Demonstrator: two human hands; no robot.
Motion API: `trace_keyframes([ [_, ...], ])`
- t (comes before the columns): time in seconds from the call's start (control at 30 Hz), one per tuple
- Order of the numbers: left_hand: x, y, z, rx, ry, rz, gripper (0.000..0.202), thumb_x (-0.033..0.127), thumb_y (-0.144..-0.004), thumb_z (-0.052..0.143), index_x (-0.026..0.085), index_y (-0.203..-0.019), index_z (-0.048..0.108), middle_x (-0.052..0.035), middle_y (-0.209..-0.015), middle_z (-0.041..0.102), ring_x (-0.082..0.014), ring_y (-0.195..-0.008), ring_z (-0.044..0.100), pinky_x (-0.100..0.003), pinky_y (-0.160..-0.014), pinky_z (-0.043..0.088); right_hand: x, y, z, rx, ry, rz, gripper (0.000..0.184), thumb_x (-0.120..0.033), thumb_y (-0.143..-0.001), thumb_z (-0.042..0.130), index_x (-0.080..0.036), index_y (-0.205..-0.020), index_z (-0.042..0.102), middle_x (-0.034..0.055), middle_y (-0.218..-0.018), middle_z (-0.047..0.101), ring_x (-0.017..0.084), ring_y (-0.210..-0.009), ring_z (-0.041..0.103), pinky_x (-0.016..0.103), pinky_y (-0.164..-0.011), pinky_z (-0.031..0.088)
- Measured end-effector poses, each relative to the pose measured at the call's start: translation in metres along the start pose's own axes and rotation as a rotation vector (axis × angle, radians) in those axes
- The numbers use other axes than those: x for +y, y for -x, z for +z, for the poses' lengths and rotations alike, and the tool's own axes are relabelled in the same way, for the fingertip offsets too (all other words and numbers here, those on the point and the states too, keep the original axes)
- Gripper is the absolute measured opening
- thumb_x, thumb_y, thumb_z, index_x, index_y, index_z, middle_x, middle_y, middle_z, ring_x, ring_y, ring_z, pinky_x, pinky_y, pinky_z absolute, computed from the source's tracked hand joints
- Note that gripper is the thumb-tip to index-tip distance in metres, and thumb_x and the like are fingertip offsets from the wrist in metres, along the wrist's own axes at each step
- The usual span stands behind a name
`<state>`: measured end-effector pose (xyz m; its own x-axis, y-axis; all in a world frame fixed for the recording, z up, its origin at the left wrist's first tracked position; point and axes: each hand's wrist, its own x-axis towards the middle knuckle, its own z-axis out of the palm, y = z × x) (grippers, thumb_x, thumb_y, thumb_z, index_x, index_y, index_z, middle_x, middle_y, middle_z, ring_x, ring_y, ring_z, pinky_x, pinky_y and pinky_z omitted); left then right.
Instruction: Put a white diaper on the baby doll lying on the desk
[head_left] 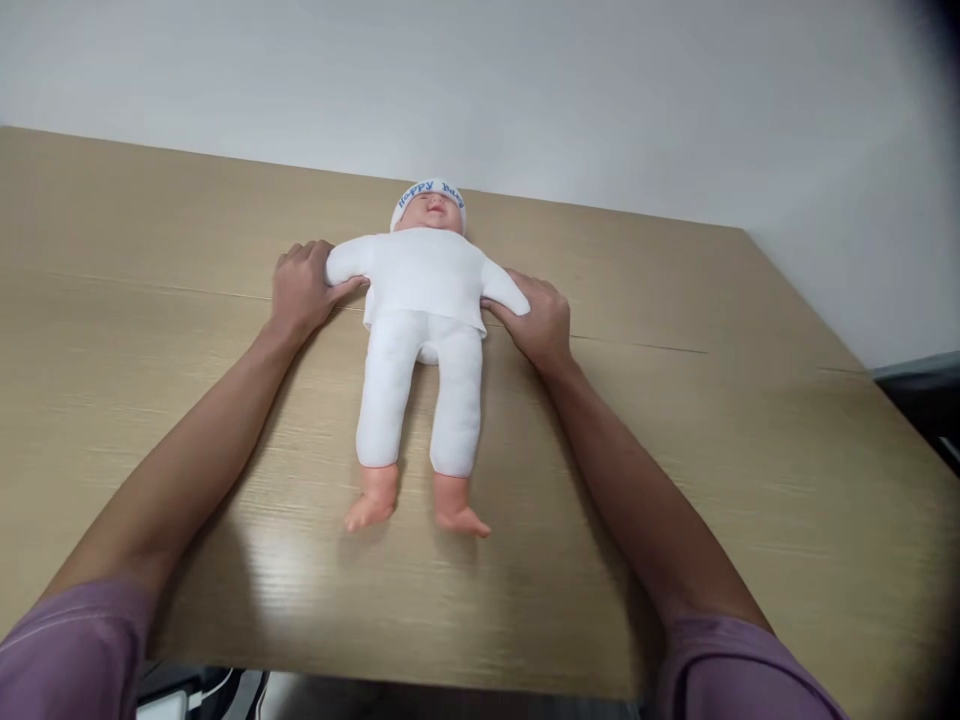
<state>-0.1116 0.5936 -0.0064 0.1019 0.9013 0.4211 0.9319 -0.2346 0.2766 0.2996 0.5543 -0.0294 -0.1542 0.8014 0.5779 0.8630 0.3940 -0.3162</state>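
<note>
A baby doll (427, 275) lies on its back on the wooden table, head toward the wall and bare feet toward me. It wears a white top, white trousers and a white cap (429, 188) with blue lettering. My left hand (301, 285) is closed around the doll's arm on the left, its thumb reaching toward the doll's side. My right hand (541, 318) grips the other arm, with the thumb below it and the fingers partly hidden behind the sleeve. The doll's own hands are out of sight. Both its legs lie straight and slightly apart.
The wooden table (187, 230) has a thin seam running across it. Behind it rises a pale wall (480, 90). Below the near edge are a white object (163, 706) and cables. Something dark (922, 395) stands beyond the right edge.
</note>
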Motion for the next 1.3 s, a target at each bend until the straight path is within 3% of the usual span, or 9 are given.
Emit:
trace_keyframes([
  [0.33, 0.000, -0.007, 0.008, -0.038, -0.054, -0.001, 0.096, 0.103, -0.094, 0.050, 0.018, -0.134, 0.070, -0.0222, -0.129, 0.076, -0.0463, -0.128, 0.064, -0.052, -0.115, 0.042, 0.016, -0.017, 0.010, -0.022, -0.038, 0.003, 0.074, -0.082, -0.105, 0.064, -0.027, -0.155, 0.073, 0.0130, -0.151, 0.080, 0.039, -0.132, 0.076, 0.055, -0.117, 0.058],
  [0.5, 0.008, 0.010, -0.003, 0.046, -0.023, -0.002, 0.104, 0.104, -0.092, 0.052, 0.019, -0.151, 0.067, -0.0258, -0.147, 0.071, -0.0491, -0.139, 0.058, -0.058, -0.122, 0.035, 0.012, -0.008, 0.010, 0.044, 0.029, 0.080, 0.085, -0.083, -0.104, 0.065, -0.019, -0.160, 0.066, 0.0225, -0.146, 0.077, 0.043, -0.132, 0.068, 0.062, -0.120, 0.050],
  [0.63, 0.018, 0.047, -0.020, 0.142, 0.042, -0.064, 0.102, 0.089, -0.097, 0.066, 0.018, -0.169, 0.052, -0.0290, -0.169, 0.056, -0.0505, -0.154, 0.048, -0.060, -0.126, 0.034, -0.012, 0.022, -0.005, 0.107, 0.026, 0.170, 0.087, -0.072, -0.106, 0.066, -0.017, -0.171, 0.052, 0.0268, -0.155, 0.065, 0.044, -0.144, 0.057, 0.068, -0.122, 0.046],
  [0.77, 0.040, 0.091, -0.041, 0.160, 0.084, -0.130, 0.075, 0.053, -0.109, 0.061, 0.013, -0.171, 0.050, -0.0298, -0.171, 0.054, -0.0491, -0.157, 0.045, -0.064, -0.127, 0.037, -0.069, 0.070, -0.031, 0.165, -0.024, 0.203, 0.075, -0.057, -0.107, 0.063, -0.016, -0.169, 0.049, 0.0262, -0.161, 0.062, 0.042, -0.150, 0.055, 0.067, -0.128, 0.043],
  [0.87, 0.072, 0.143, -0.071, 0.139, 0.174, -0.093, 0.064, 0.040, -0.111, 0.053, 0.009, -0.166, 0.056, -0.0304, -0.167, 0.058, -0.0460, -0.156, 0.050, -0.066, -0.129, 0.038, -0.129, 0.122, -0.066, 0.187, -0.089, 0.238, 0.066, -0.048, -0.108, 0.058, -0.022, -0.168, 0.051, 0.0219, -0.157, 0.068, 0.041, -0.144, 0.063, 0.071, -0.127, 0.046],
  [0.97, 0.109, 0.240, -0.106, 0.052, 0.383, -0.012, 0.051, 0.043, -0.111, 0.054, 0.021, -0.154, 0.069, -0.0225, -0.160, 0.067, -0.0412, -0.149, 0.058, -0.066, -0.130, 0.042, -0.179, 0.212, -0.113, 0.216, -0.252, 0.188, 0.066, -0.044, -0.105, 0.064, -0.042, -0.169, 0.052, 0.0139, -0.150, 0.076, 0.042, -0.134, 0.073, 0.075, -0.116, 0.057],
  [1.07, 0.135, 0.370, -0.123, -0.340, 0.755, 0.162, 0.026, 0.053, -0.093, 0.077, 0.041, -0.114, 0.085, -0.0125, -0.121, 0.085, -0.0395, -0.116, 0.076, -0.064, -0.111, 0.058, -0.203, 0.332, -0.150, 0.287, -0.335, 0.109, 0.074, -0.045, -0.090, 0.075, -0.076, -0.154, 0.056, 0.0000, -0.103, 0.086, 0.046, -0.086, 0.082, 0.077, -0.075, 0.066],
  [1.17, 0.153, 0.475, -0.109, -0.611, 0.850, 0.154, 0.025, 0.058, -0.077, 0.088, 0.040, -0.095, 0.085, -0.0121, -0.095, 0.083, -0.0409, -0.093, 0.078, -0.065, -0.095, 0.063, -0.207, 0.435, -0.156, 0.224, -0.442, 0.197, 0.057, -0.052, -0.085, 0.075, -0.084, -0.132, 0.068, -0.0040, -0.082, 0.081, 0.044, -0.059, 0.074, 0.074, -0.056, 0.061],
  [1.3, 0.172, 0.519, -0.060, -0.607, 0.803, -0.343, 0.045, 0.069, -0.099, 0.063, 0.030, -0.115, 0.076, -0.0148, -0.121, 0.082, -0.0387, -0.117, 0.076, -0.058, -0.108, 0.059, -0.207, 0.488, -0.129, 0.183, -0.389, 0.826, 0.031, -0.064, -0.086, 0.083, -0.054, -0.115, 0.082, 0.0041, -0.108, 0.085, 0.048, -0.102, 0.081, 0.077, -0.095, 0.063],
])
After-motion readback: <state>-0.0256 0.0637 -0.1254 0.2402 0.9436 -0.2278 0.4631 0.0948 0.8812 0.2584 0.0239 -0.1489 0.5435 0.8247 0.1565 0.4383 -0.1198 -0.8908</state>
